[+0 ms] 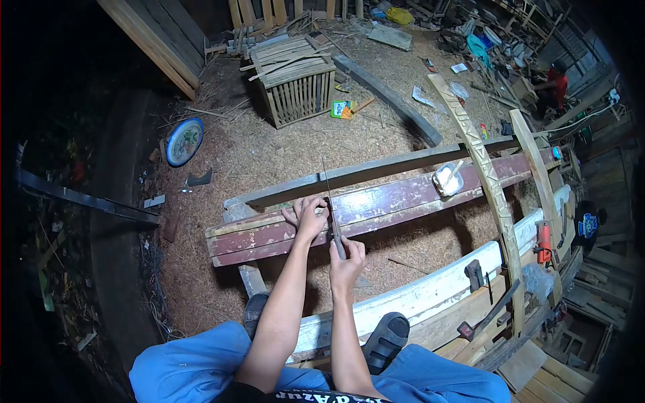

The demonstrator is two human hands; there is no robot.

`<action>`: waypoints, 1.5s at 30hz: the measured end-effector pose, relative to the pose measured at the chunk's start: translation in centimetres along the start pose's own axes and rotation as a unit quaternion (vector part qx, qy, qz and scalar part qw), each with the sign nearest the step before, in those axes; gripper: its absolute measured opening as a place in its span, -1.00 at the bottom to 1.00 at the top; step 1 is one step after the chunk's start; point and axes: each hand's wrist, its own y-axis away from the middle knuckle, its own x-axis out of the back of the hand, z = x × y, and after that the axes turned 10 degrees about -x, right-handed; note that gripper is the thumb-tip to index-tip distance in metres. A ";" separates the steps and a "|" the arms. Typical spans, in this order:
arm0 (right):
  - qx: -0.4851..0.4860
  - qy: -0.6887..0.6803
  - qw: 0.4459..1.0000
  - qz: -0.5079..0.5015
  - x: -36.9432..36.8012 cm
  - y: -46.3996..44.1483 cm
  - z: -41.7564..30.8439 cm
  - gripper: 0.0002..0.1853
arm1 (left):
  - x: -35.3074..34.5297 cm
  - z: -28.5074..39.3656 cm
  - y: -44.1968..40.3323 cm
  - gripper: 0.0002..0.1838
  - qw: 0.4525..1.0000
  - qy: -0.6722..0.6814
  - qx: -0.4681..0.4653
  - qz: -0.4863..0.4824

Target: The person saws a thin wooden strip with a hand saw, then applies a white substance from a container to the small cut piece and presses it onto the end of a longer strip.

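Note:
A long maroon-painted board (pixel 396 199) with chipped paint lies across supports in front of me. My left hand (pixel 310 216) rests on it with bent fingers, gripping near a dark gap at the blade. In my right hand (pixel 347 259), at the board's near edge, is a handsaw (pixel 334 218), its handle in my closed fingers. The thin blade appears edge-on, points away from me and crosses the board just right of my left hand. The left fingertips are partly hidden.
A plastic tub (pixel 447 180) stands on the board. Curved wooden strips (pixel 480 154) cross its right end. Beyond are a slatted crate (pixel 295 87) and a basin (pixel 185 142). A white plank (pixel 410 293), a hammer (pixel 488 311) and a red power tool (pixel 543 242) are nearer. Another person (pixel 555 84) sits far right.

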 end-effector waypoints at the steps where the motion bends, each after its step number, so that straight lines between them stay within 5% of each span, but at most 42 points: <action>1: 0.004 0.002 1.000 0.001 -0.3 -0.3 0.0 -0.74 | 0.1 0.1 -0.1 -0.82 1.000 -0.003 -0.003 0.005; 21: -0.056 0.002 0.998 -0.024 2.7 2.9 2.8 -0.78 | 0.1 0.6 -0.2 -0.83 1.000 -0.013 0.022 -0.009; 29: 0.016 0.019 0.999 -0.035 -0.3 -2.0 -0.6 -0.78 | -0.3 -0.2 -0.1 -0.83 1.000 -0.012 -0.001 0.007; 37: -0.051 0.016 0.998 -0.019 1.0 2.1 0.4 -0.76 | -0.2 0.3 0.0 -0.84 0.999 -0.037 -0.007 0.022; 45: 0.014 0.029 0.999 -0.009 0.3 0.2 -0.2 -0.78 | 0.0 0.3 -0.2 -0.83 1.000 -0.023 0.010 -0.005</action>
